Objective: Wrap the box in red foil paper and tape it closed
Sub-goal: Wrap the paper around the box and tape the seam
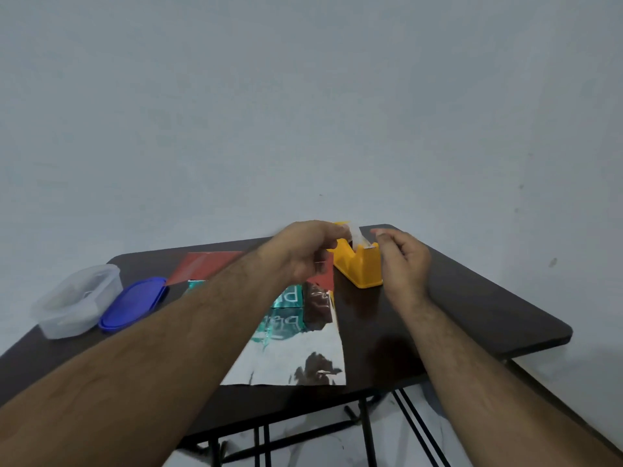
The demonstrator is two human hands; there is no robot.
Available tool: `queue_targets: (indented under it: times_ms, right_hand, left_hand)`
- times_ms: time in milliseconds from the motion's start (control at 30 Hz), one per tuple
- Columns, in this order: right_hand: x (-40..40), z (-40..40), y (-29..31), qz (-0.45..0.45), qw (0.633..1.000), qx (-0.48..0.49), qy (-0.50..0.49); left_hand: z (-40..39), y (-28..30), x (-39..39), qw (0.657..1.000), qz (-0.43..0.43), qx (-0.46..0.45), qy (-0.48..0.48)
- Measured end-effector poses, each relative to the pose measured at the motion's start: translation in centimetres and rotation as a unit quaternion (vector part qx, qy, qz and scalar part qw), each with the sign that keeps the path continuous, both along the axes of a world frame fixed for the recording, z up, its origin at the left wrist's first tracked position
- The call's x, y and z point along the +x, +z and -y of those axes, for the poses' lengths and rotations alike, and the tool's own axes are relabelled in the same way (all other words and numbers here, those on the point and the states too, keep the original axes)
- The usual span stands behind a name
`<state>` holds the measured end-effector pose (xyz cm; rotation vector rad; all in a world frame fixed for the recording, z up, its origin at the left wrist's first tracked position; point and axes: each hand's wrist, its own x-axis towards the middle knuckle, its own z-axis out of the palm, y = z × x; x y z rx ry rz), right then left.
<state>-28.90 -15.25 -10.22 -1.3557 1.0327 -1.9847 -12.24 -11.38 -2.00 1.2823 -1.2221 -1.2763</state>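
A teal box [287, 294] with white letters lies on the foil paper [303, 358], mostly hidden under my left forearm. The foil's silver side faces up and mirrors the box; its red side [209, 264] shows where the far part folds up. A yellow tape dispenser [362, 267] stands just right of the foil. My left hand [303, 251] reaches over the box and pinches the clear tape end [355, 235] above the dispenser. My right hand [406, 261] hovers at the dispenser's right side with loosely curled fingers that hold nothing.
The dark table [472, 315] stands against a pale wall. A clear plastic container [76, 301] and its blue lid [133, 305] sit at the left end. The table's right and front edges are close to the foil. Black metal legs show below.
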Motion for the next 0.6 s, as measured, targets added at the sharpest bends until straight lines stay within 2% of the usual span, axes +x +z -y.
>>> queue_targets:
  times_ms: [100,200,400,600]
  right_hand:
    - [2.4,-1.7,2.6,0.051,0.976,0.097,0.19]
    - [4.5,-2.9,3.9,0.06,0.942,0.142,0.297]
    - [8.3,-4.5,5.6,0.082,0.933,0.161,0.311]
    - [11.1,-5.0,5.8,0.049,0.944,0.164,0.283]
  left_hand:
    - [-1.2,0.2,2.4,0.997,-0.08,0.006,0.0]
    - [-1.9,0.1,4.2,0.991,-0.129,-0.001,0.02]
    - [-3.1,0.1,7.5,0.985,-0.167,-0.013,0.035]
    - [-4.0,0.1,10.1,0.982,-0.185,-0.015,0.039]
